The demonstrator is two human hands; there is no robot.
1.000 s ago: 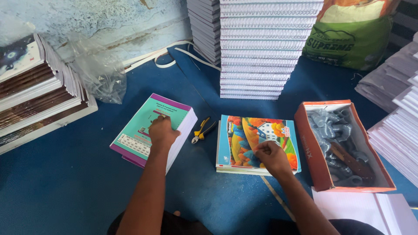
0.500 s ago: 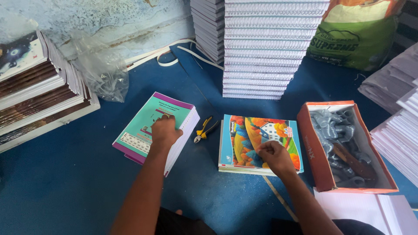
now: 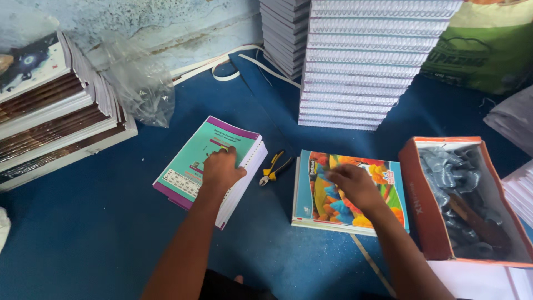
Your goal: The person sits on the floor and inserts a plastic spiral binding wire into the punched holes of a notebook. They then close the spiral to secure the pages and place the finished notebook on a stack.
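Observation:
My left hand (image 3: 222, 169) rests, fingers curled, on a teal and purple notebook stack (image 3: 186, 166) lying on the blue floor. My right hand (image 3: 352, 186) lies flat on the colourful cover of a second notebook stack (image 3: 333, 208), fingers spread across its middle. Between the two stacks lie small yellow-handled pliers (image 3: 273, 168), touched by neither hand.
An orange box (image 3: 425, 205) holding grey spiral coils stands at the right. A tall pile of spiral-bound notebooks (image 3: 361, 61) rises behind, with a green sack (image 3: 483, 50) beside it. Book stacks (image 3: 50, 122) and crumpled clear plastic (image 3: 139, 83) are at the left. White straps (image 3: 233, 69) trail along the wall.
My right hand has slid from the lower right of the colourful cover toward its middle. My left hand stays on the teal notebook. The view has shifted slightly.

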